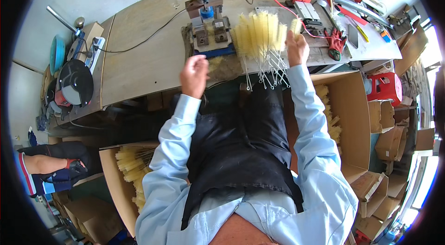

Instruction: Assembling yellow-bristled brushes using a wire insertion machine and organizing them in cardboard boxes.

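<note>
- two bare hands are up over the pale wooden workbench (139,55): the right hand (296,47) is closed around a single pale yellow bristle brush on a twisted wire stem (295,26), held upright just beside a fanned bunch of the same yellow wire-stemmed brushes (259,41) lying at the bench's front edge.
- the left hand (193,74) hovers loosely curled near the front of the small blue-and-grey bench press (206,18); i cannot tell whether it holds anything (the fingers hide the palm).
- what could go wrong, as i judge it: the bunch's wire stems overhang the bench edge, so a nudge from the right sleeve could tip them onto the lap or floor; a hand too near the press tooling could get pinched; the thin stems could snag or bend against each other.
- packages: an open brown cardboard box (352,120) stands at the person's right with more yellow brushes inside; another open brown carton (111,171) at the left also holds yellow brushes.
- smaller empty-looking brown cartons (387,143) are stacked further right, near a red plastic stool (384,86).
- a red-and-grey pair of work gloves (334,41) lies on the bench's right end.
</note>
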Demonstrator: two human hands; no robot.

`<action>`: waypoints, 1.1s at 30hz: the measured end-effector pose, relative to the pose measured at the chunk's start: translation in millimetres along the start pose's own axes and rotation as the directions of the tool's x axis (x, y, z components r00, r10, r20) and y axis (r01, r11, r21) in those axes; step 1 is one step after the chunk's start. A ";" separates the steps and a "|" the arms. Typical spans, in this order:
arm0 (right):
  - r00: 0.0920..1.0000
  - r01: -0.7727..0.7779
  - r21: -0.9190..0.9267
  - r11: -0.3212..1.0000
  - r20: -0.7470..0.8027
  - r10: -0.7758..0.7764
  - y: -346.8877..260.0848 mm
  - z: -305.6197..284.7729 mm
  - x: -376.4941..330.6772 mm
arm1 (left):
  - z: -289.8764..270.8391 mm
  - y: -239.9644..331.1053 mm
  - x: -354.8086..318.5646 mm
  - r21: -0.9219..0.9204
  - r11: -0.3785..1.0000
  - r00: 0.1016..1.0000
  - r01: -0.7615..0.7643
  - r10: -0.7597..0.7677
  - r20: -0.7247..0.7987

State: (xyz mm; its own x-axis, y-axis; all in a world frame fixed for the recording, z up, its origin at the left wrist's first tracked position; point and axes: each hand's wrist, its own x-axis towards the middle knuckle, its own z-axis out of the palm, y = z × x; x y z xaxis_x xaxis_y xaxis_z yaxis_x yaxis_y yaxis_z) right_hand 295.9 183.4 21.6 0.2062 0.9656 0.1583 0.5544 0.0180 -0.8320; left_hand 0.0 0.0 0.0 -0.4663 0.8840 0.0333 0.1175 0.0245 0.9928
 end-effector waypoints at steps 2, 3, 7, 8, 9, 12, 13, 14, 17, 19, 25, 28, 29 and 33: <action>0.992 0.032 -0.221 0.975 -0.110 -0.058 -13.4 7.3 11.5 | 41.6 14.8 5.1 -0.027 0.999 0.995 -0.040 0.042 0.087; 0.998 0.001 -0.305 0.952 -0.056 -0.019 -10.9 11.3 2.8 | 59.2 6.1 -1.7 -0.093 0.995 0.995 -0.027 0.036 0.098; 1.000 0.010 -0.373 0.928 0.004 -0.009 -15.2 31.7 -5.3 | 125.8 5.2 23.6 -0.068 0.988 0.983 0.142 -0.132 0.126; 0.998 0.065 -0.303 0.951 0.031 -0.059 -24.5 39.8 -18.6 | 128.0 -8.5 37.7 0.019 0.995 0.994 0.095 -0.096 0.053; 0.993 0.113 -0.231 0.966 0.050 -0.104 -31.9 50.1 -34.1 | 126.1 -22.7 50.8 0.112 0.992 0.999 0.053 -0.052 -0.012; 0.990 0.135 -0.028 0.991 0.043 -0.133 -20.6 54.9 -56.3 | 149.4 -13.6 56.7 0.182 0.982 0.998 0.055 -0.058 0.014; 0.997 0.016 -0.002 1.000 0.074 -0.016 -18.6 49.3 -60.4 | 161.7 4.7 48.7 0.050 0.984 0.977 0.168 -0.173 0.122; 0.993 0.114 -0.022 0.993 0.024 -0.113 -11.6 62.8 -57.1 | 165.3 9.6 49.0 -0.097 0.979 0.969 0.180 -0.159 0.188; 0.995 0.017 0.185 0.983 0.095 -0.035 -34.8 41.0 -70.5 | 152.7 -1.3 60.2 -0.228 0.965 0.968 0.134 -0.078 0.237; 0.997 0.025 0.238 0.971 0.060 -0.040 -21.6 28.3 -74.9 | 173.5 3.9 43.4 -0.270 0.939 0.944 0.215 -0.129 0.303; 0.988 -0.101 0.642 0.760 0.152 0.002 -4.9 15.6 -101.9 | 183.2 -15.1 1.2 -0.160 0.984 0.955 0.082 -0.032 0.294; 0.974 -0.171 0.713 0.680 0.226 0.008 3.9 9.8 -119.5 | 178.3 -11.6 -31.6 0.032 0.995 0.968 -0.093 0.083 0.238; 0.968 -0.190 0.752 0.632 0.249 -0.005 7.2 6.0 -126.9 | 181.8 -10.1 -45.9 0.037 0.995 0.966 -0.089 0.077 0.246; 0.914 -0.325 0.756 0.568 0.405 -0.017 20.1 -5.5 -149.1 | 194.9 2.3 -97.6 -0.319 0.903 0.949 -0.287 0.313 0.033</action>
State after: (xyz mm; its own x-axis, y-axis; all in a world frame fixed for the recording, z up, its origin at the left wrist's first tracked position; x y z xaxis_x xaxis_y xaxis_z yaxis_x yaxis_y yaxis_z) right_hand 280.8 38.4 -15.8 -0.1478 0.9874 -0.0566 -0.3615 -0.1072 -0.9262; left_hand 216.7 4.7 -23.5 -0.3765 0.8622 0.3389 -0.0394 -0.3804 0.9240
